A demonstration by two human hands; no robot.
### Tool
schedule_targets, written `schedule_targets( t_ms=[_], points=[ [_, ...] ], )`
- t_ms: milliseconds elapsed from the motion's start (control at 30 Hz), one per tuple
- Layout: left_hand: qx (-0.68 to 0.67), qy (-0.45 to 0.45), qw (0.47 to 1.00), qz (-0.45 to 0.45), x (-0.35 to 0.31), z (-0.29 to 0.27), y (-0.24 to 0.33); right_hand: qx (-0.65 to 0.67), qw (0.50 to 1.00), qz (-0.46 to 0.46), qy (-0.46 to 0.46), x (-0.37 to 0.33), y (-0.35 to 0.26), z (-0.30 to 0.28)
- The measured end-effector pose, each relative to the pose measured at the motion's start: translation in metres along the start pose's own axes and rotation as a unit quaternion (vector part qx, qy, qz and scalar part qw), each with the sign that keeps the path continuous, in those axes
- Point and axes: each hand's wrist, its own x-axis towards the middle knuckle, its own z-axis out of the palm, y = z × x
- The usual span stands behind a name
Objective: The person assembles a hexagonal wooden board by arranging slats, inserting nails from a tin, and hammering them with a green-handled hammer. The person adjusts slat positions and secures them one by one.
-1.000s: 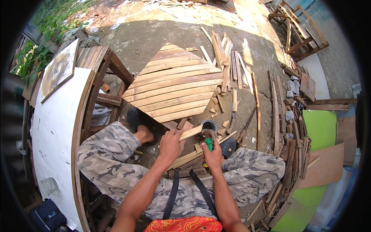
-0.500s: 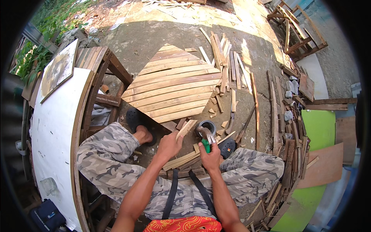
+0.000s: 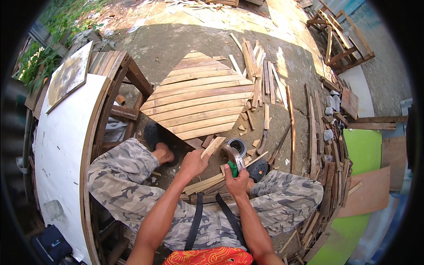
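Note:
My left hand (image 3: 194,164) is closed around a short strip of wood (image 3: 213,146), whose far end sticks out past the fingers. In my right hand (image 3: 237,180) is a claw hammer (image 3: 234,155) with a green grip, held close to its metal head. The hammer head stands just to the right of the wood strip, apart from it. Just beyond the hammer a round dark tin (image 3: 239,145) rests on the ground. A slatted wooden panel (image 3: 198,95) with slanting boards and cut corners lies in front of me.
Long wood strips (image 3: 252,62) are piled beyond the panel's right side. A white-topped bench (image 3: 66,159) stands at my left. Scrap timber (image 3: 329,176) and a green board (image 3: 364,148) line the right side. A wooden frame (image 3: 340,37) stands far right.
The hammer in my right hand has tilted and moved slightly left and down. My left hand keeps the wood strip in nearly the same place.

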Motion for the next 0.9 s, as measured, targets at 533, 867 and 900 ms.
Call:
schedule_targets(
  t_ms=[533,867,900],
  points=[
    [-0.142,-0.083,0.984,-0.074,0.001,-0.012,0.008,-0.012,0.998,-0.029,0.047,0.006,-0.001,0.010],
    [-0.156,-0.118,0.975,-0.108,0.003,-0.015,0.008,-0.043,0.999,0.002,0.011,0.008,-0.016,0.007],
    [-0.163,-0.120,0.973,-0.111,0.004,-0.015,0.007,-0.026,0.999,0.010,0.026,0.008,-0.017,0.008]
  ],
)
